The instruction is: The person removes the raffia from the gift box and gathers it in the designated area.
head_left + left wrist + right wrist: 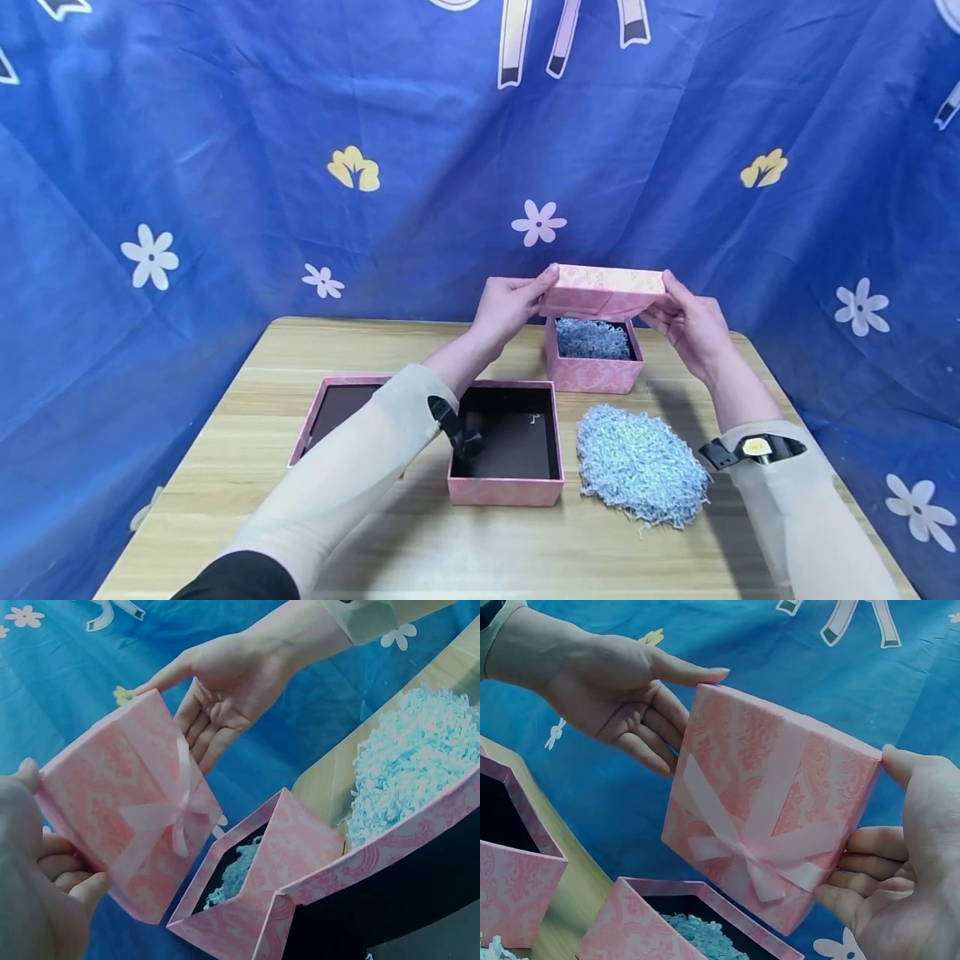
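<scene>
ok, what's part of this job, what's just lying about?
In the job:
pink ribbon-bow lid
left hand, right hand, holding it
probably small pink box, its blue paper shreds

Seemingly lying about:
larger open pink box
loose blue shred pile
pink-rimmed piece at left

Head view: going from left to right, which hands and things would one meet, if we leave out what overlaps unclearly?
Pink-rimmed dark container → left hand → raised pink lid → right hand.

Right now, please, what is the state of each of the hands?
Left hand: holding the pink ribboned box lid.
Right hand: holding the same lid's opposite side.
</scene>
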The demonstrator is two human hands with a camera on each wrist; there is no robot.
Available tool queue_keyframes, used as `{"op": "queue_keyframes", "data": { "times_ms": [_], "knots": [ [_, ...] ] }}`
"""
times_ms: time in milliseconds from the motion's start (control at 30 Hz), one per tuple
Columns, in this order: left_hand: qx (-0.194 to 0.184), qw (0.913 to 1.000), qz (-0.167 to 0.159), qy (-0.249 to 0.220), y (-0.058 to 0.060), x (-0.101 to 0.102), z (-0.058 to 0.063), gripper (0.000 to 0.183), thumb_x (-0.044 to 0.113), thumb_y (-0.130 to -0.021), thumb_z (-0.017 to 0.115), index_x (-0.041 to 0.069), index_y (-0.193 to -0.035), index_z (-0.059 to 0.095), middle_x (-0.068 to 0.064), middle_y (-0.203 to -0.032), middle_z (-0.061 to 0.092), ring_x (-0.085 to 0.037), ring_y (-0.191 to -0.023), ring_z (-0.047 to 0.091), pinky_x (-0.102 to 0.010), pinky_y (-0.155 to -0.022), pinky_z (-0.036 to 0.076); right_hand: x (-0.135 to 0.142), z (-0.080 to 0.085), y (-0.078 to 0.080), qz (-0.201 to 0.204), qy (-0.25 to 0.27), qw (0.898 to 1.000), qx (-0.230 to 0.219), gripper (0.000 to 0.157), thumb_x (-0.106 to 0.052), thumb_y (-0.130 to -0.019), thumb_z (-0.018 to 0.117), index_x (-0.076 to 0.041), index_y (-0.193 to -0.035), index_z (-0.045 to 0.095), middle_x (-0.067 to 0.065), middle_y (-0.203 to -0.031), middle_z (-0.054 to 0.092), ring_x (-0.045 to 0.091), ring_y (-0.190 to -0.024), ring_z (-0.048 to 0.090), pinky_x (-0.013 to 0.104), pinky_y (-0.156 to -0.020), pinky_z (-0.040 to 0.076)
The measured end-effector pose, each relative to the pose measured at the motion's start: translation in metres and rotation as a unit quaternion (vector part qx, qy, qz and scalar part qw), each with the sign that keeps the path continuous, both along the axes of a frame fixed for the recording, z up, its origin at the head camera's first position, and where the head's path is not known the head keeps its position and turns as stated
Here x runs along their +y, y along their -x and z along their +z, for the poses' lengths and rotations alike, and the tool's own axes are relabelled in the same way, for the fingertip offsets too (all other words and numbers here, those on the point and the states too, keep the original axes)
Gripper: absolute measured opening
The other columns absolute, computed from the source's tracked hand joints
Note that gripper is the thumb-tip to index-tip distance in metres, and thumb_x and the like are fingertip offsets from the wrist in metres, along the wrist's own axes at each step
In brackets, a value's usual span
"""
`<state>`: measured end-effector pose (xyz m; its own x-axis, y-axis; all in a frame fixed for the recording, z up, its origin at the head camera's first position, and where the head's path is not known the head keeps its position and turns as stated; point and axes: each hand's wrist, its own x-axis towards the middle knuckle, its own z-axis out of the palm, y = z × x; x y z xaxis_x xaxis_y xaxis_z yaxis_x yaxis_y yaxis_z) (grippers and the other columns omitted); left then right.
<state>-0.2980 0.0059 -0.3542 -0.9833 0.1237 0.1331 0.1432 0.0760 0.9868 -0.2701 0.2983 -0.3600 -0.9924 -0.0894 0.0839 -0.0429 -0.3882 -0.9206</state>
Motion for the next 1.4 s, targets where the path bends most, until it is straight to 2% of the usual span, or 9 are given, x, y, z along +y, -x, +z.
{"op": "queue_keyframes", "data": {
  "times_ms": [100,200,267,367,633,767,900,1067,1400],
  "knots": [
    [-0.006,0.9997,-0.017,0.014,0.001,-0.002,0.000,0.053,0.058,-0.091,0.079,0.006,-0.087,0.085,0.009,-0.064,0.057,-0.009,-0.088,0.062,-0.027,-0.080,0.047,0.002,0.000,-0.001,0.015,0.001,1.000,0.000,0.029,-0.026,-0.110,0.062,-0.007,-0.105,0.084,0.010,-0.105,0.080,0.019,-0.107,0.075,0.032,-0.104,0.054],
    [-0.019,0.9986,-0.046,0.018,0.001,-0.005,0.002,0.045,0.051,-0.094,0.080,0.011,-0.115,0.084,0.009,-0.104,0.077,-0.009,-0.114,0.067,-0.027,-0.098,0.053,0.005,0.000,-0.002,0.038,0.007,0.999,0.016,0.032,-0.021,-0.112,0.056,-0.003,-0.107,0.083,0.009,-0.116,0.078,0.019,-0.115,0.073,0.032,-0.106,0.052],
    [-0.028,0.9972,-0.066,0.022,0.000,-0.007,0.003,0.048,0.047,-0.095,0.079,0.014,-0.130,0.076,0.007,-0.135,0.070,-0.013,-0.133,0.060,-0.031,-0.109,0.049,0.007,-0.001,-0.003,0.050,0.018,0.998,0.030,0.034,-0.017,-0.113,0.052,0.000,-0.108,0.082,0.009,-0.124,0.076,0.019,-0.120,0.070,0.032,-0.107,0.052],
    [-0.028,0.9949,-0.093,0.027,-0.002,-0.009,0.002,0.051,0.042,-0.099,0.077,0.012,-0.139,0.069,0.002,-0.150,0.060,-0.017,-0.144,0.049,-0.033,-0.117,0.041,0.007,-0.004,-0.005,0.062,0.035,0.996,0.047,0.035,-0.011,-0.113,0.048,0.004,-0.108,0.080,0.011,-0.132,0.072,0.019,-0.127,0.066,0.032,-0.110,0.049],
    [-0.003,0.9902,-0.137,-0.026,-0.007,-0.013,-0.004,0.050,0.024,-0.105,0.071,0.001,-0.148,0.057,-0.006,-0.160,0.048,-0.017,-0.149,0.041,-0.028,-0.119,0.036,0.003,-0.011,-0.012,0.048,0.053,0.993,0.090,0.033,0.000,-0.109,0.044,0.015,-0.130,0.063,0.019,-0.141,0.065,0.022,-0.138,0.056,0.031,-0.113,0.045],
    [-0.003,0.9828,-0.167,-0.079,-0.008,-0.015,-0.005,0.052,0.012,-0.104,0.070,-0.003,-0.150,0.051,-0.009,-0.164,0.042,-0.016,-0.151,0.037,-0.030,-0.119,0.037,0.003,-0.013,-0.014,0.055,0.033,0.991,0.121,0.041,0.005,-0.107,0.038,0.021,-0.145,0.040,0.029,-0.162,0.036,0.029,-0.154,0.034,0.033,-0.116,0.042],
    [0.017,0.9833,-0.167,-0.071,-0.010,-0.019,-0.006,0.054,0.007,-0.102,0.070,0.000,-0.152,0.051,-0.006,-0.163,0.044,-0.014,-0.150,0.038,-0.030,-0.119,0.036,0.002,-0.015,-0.015,0.065,-0.007,0.987,0.149,0.046,0.011,-0.103,0.034,0.025,-0.146,0.025,0.030,-0.167,0.019,0.035,-0.159,0.017,0.035,-0.119,0.038],
    [0.036,0.9852,-0.160,-0.050,-0.013,-0.023,-0.009,0.056,0.002,-0.099,0.073,0.003,-0.151,0.053,-0.003,-0.160,0.047,-0.013,-0.148,0.043,-0.031,-0.118,0.038,0.002,-0.018,-0.015,0.060,-0.024,0.985,0.160,0.052,0.018,-0.097,0.034,0.020,-0.148,0.031,0.026,-0.165,0.028,0.034,-0.158,0.023,0.034,-0.117,0.041],
    [0.030,0.9778,-0.182,-0.100,-0.014,-0.027,-0.017,0.063,-0.011,-0.095,0.072,-0.001,-0.152,0.049,-0.008,-0.163,0.042,-0.021,-0.144,0.049,-0.039,-0.116,0.041,0.000,-0.027,-0.019,0.062,-0.027,0.985,0.157,0.055,0.022,-0.094,0.038,0.014,-0.149,0.037,0.020,-0.164,0.033,0.028,-0.153,0.036,0.032,-0.115,0.043]
  ]
}}
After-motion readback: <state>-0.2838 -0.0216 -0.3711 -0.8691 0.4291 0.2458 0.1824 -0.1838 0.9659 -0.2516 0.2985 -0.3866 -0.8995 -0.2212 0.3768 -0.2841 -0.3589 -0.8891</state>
